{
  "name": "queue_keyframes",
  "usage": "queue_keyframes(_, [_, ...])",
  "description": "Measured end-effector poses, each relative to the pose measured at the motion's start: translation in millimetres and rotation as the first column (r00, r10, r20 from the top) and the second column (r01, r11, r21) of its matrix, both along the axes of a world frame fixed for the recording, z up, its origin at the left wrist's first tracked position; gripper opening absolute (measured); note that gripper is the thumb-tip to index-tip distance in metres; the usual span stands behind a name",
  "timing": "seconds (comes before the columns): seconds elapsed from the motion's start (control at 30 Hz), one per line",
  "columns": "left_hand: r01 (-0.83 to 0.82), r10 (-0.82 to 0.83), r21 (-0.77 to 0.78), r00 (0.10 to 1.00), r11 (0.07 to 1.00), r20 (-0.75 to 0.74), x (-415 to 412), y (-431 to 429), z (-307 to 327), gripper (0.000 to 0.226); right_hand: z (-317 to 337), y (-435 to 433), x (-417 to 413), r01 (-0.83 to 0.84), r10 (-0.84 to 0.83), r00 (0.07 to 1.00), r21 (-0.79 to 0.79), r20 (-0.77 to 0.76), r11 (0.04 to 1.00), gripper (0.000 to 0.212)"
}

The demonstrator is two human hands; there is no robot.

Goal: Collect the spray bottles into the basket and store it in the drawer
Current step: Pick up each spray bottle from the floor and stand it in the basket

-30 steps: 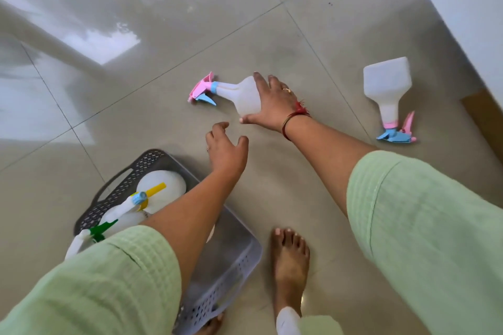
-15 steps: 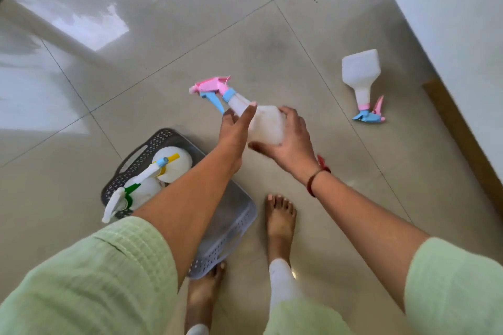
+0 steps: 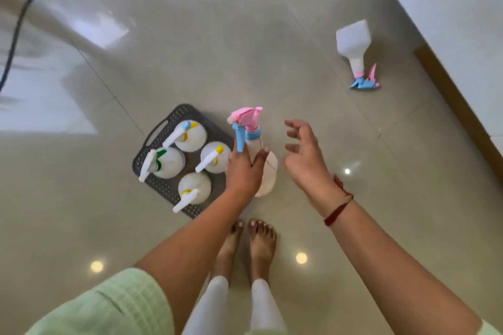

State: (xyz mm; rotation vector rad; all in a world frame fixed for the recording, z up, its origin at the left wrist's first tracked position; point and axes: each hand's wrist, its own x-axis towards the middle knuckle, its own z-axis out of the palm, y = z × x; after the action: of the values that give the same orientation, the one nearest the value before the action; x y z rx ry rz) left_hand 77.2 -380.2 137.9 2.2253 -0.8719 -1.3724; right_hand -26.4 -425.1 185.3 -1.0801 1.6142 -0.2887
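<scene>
My left hand (image 3: 243, 171) grips a white spray bottle with a pink and blue trigger head (image 3: 249, 128) by its neck, held upright just right of the basket. My right hand (image 3: 304, 156) hovers beside the bottle, fingers spread and empty. The dark grey perforated basket (image 3: 163, 130) sits on the floor and holds several white spray bottles, one of them with a green collar (image 3: 163, 162). Another white bottle with a pink and blue head (image 3: 355, 46) lies on its side on the floor at the upper right.
White furniture with a wooden base strip (image 3: 457, 95) runs along the right edge. A dark cable (image 3: 19, 24) crosses the glossy tiled floor at the upper left. My bare feet (image 3: 249, 245) stand just below the basket.
The pink-headed bottle was picked off the floor by my right hand, passed to my left hand, and my right hand let go. The view rose as I stood up.
</scene>
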Motion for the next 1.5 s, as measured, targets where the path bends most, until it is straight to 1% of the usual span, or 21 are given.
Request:
queue_keyframes(0.07, [0.055,-0.053,-0.023,0.996,0.998,0.073,-3,18,-8,0.058,10,-1,4,0.122,-0.124,0.99,0.028,0.073,0.992,0.032])
queue_keyframes(0.1, [0.091,-0.085,-0.046,0.99,0.995,0.113,-4,26,-9,0.058,16,-2,6,0.167,-0.18,0.974,0.099,0.138,0.981,0.016])
queue_keyframes(0.13, [0.138,-0.126,-0.064,0.98,0.988,0.154,-5,35,-10,0.057,21,-2,6,0.17,-0.204,0.961,0.182,0.184,0.968,0.017])
queue_keyframes(0.17, [0.187,-0.168,-0.082,0.966,0.979,0.197,-6,44,-9,0.057,26,-2,7,0.148,-0.209,0.953,0.264,0.221,0.953,0.028])
queue_keyframes(0.23, [0.267,-0.231,-0.094,0.93,0.959,0.286,-8,61,-8,0.056,31,-1,8,0.072,-0.172,0.955,0.373,0.241,0.925,0.042])
queue_keyframes(0.27, [0.294,-0.254,-0.079,0.91,0.952,0.328,-10,67,-5,0.056,32,2,8,0.028,-0.132,0.965,0.409,0.227,0.912,0.042])
queue_keyframes(0.33, [0.303,-0.269,-0.043,0.894,0.952,0.358,-14,79,2,0.058,34,8,13,-0.038,-0.045,0.984,0.446,0.174,0.894,0.03])
queue_keyframes(0.47, [0.295,-0.281,0.005,0.904,0.955,0.323,-22,109,9,0.059,27,24,17,-0.079,0.079,0.997,0.389,0.017,0.918,0.013])
queue_keyframes(0.53, [0.257,-0.254,0.028,0.923,0.966,0.288,-19,125,7,0.06,22,33,15,-0.22,0.253,0.965,0.326,-0.063,0.92,0.009])
queue_keyframes(0.57, [0.249,-0.253,0.05,0.929,0.967,0.27,-15,132,5,0.063,21,39,15,-0.324,0.366,0.924,0.284,-0.11,0.902,0.011])
queue_keyframes(0.63, [0.271,-0.286,0.095,0.929,0.958,0.236,-4,145,-2,0.071,21,51,15,-0.509,0.543,0.814,0.196,-0.208,0.838,0.019])
queue_keyframes(0.67, [0.283,-0.3,0.106,0.928,0.953,0.221,2,151,-5,0.074,21,57,17,-0.576,0.595,0.769,0.152,-0.234,0.803,0.02])
queue_keyframes(0.73, [0.292,-0.311,0.118,0.93,0.949,0.198,16,161,-9,0.077,21,69,23,-0.671,0.666,0.71,0.067,-0.229,0.738,0.021])
queue_keyframes(0.83, [0.243,-0.268,0.141,0.943,0.96,0.199,36,170,-12,0.076,16,84,35,-0.81,0.778,0.578,-0.057,-0.246,0.584,0.026])
queue_keyframes(0.97, [0.152,-0.174,0.133,0.968,0.979,0.179,55,180,-12,0.074,4,99,51,-0.9,0.832,0.435,-0.192,-0.344,0.391,0.027])
queue_keyframes(1.03, [0.13,-0.151,0.133,0.974,0.983,0.166,62,182,-12,0.074,-6,101,56,-0.928,0.855,0.37,-0.189,-0.365,0.321,0.03])
queue_keyframes(1.1, [0.128,-0.151,0.144,0.974,0.981,0.168,65,183,-13,0.074,-19,98,57,-0.949,0.881,0.314,-0.151,-0.353,0.277,0.032])
queue_keyframes(1.17, [0.125,-0.147,0.133,0.974,0.983,0.172,67,183,-14,0.076,-31,97,57,-0.954,0.897,0.298,-0.116,-0.325,0.275,0.03])
queue_keyframes(1.33, [0.144,-0.165,0.13,0.972,0.981,0.166,64,182,-17,0.088,-57,107,58,-0.926,0.892,0.375,-0.064,-0.251,0.372,0.026])
queue_keyframes(1.43, [0.2,-0.217,0.124,0.966,0.972,0.142,56,180,-18,0.086,-69,117,60,-0.926,0.905,0.374,-0.032,-0.202,0.375,0.024])
queue_keyframes(1.5, [0.194,-0.212,0.129,0.966,0.973,0.148,50,179,-19,0.086,-75,121,60,-0.93,0.912,0.365,-0.022,-0.189,0.367,0.025])
